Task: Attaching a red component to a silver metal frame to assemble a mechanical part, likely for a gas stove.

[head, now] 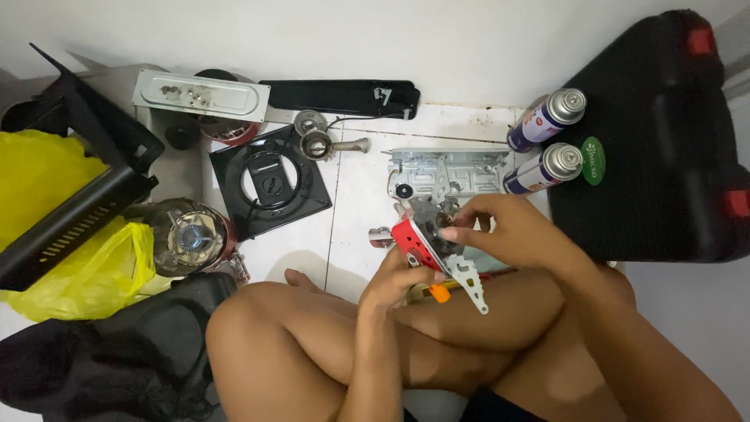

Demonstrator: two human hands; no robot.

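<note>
Red-and-metal valve assembly (426, 242): held above the person's crossed legs, over the white tiled floor (355, 187), roughly mid-floor and just nearer the person than the bare metal stove chassis (447, 172). A perforated metal bracket (471, 283) hangs off its lower end; a small knob-like end sticks out on its left.

Left hand (398, 281): under the assembly, fingers curled up around its red body, closed on it from below.

Right hand (508, 230): comes in from the right, fingertips (451, 232) pinched together on the metal top part of the assembly. Whether they hold a small piece there cannot be told.

Orange-handled tool (439, 293): only its tip shows, between left hand and leg.

On the floor around:
- Black square burner plate (269, 184), left of centre.
- Small burner head with stem (324, 144), just beyond it.
- Two gas canisters (547, 141), lying side by side toward the far right, touching the black carry case (664, 141).
- Grey metal panel (201, 94) and long black panel (340, 98) along the far wall.
- Yellow plastic bag (47, 195) at the left edge, a black stove body (78, 203) lying across it.
- Round glass-topped burner (183, 234), near the left knee.
</note>
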